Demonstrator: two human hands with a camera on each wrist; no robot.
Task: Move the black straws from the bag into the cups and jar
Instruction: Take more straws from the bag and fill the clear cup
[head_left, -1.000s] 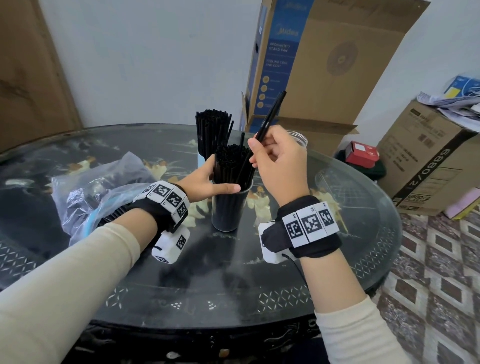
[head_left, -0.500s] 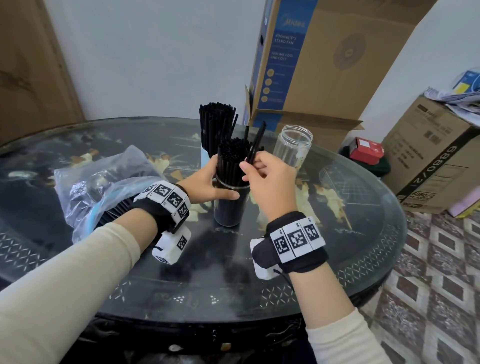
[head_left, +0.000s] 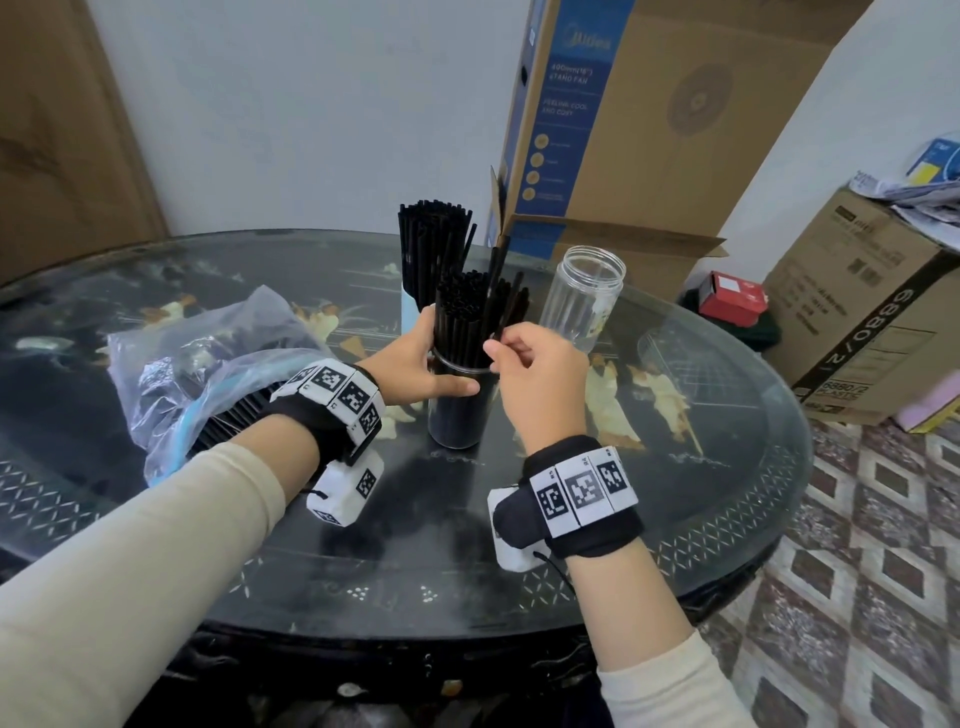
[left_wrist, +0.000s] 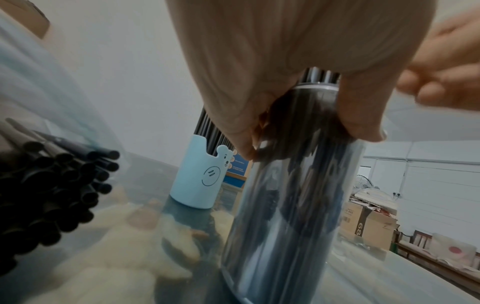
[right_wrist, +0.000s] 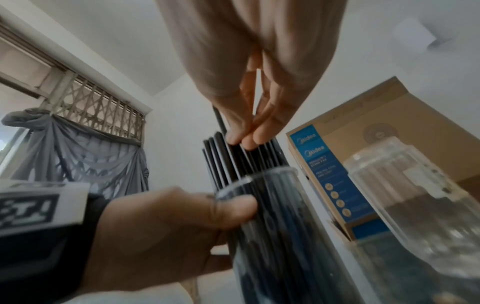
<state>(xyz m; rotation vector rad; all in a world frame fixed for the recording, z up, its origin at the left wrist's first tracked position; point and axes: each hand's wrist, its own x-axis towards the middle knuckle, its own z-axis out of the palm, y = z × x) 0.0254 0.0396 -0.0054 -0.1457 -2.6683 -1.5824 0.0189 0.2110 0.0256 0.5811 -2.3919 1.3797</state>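
Note:
A clear cup (head_left: 457, 415) packed with black straws (head_left: 462, 312) stands mid-table, and my left hand (head_left: 439, 358) grips it just below the rim. My right hand (head_left: 492, 347) pinches one black straw (head_left: 500, 280) that slants up out of the cup's right side. In the right wrist view the fingertips (right_wrist: 235, 138) sit on the straw tops above the cup (right_wrist: 275, 236). A light blue cup (head_left: 410, 312) full of straws stands behind. An empty clear jar (head_left: 584, 296) stands to the right. The plastic bag (head_left: 208, 364) with straws (left_wrist: 52, 185) lies at left.
The round dark glass-topped table (head_left: 675, 467) ends close on the right. A tall cardboard fan box (head_left: 623, 119) stands behind the jar. More cardboard boxes (head_left: 872, 312) sit on the tiled floor at right. My left forearm lies over the bag's edge.
My right hand has come down and the straw it pinches has sunk deeper into the clear cup. The left hand keeps its grip. The jar has come into view.

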